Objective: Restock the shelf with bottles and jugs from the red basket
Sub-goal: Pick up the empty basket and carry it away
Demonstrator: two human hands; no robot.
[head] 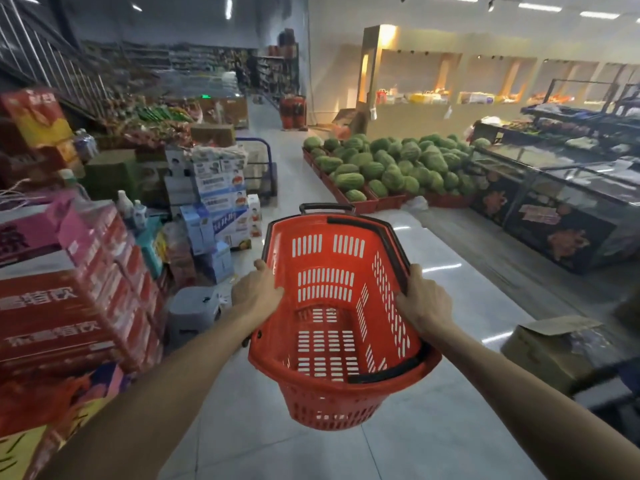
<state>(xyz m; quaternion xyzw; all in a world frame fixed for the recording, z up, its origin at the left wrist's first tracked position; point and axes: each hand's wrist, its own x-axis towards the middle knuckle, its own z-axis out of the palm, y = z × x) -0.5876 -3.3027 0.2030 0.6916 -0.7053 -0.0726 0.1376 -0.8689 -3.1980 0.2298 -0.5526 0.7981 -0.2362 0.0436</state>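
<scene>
Several red cartons point(52, 306) at the near left carry white Chinese lettering too blurred for me to read. My left hand point(258, 292) curls over the left rim of the red basket point(329, 407). I hold it between both hands above the floor point(415, 445), with its long axis running from me toward the far aisle. My right hand point(420, 299) grips the right rim. Watermelons point(391, 164) are piled at the far right.

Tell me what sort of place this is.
Most likely a supermarket: a heap of watermelons in floor trays, stacked cartons beside the aisle, and a red basket of the shopping kind.
</scene>
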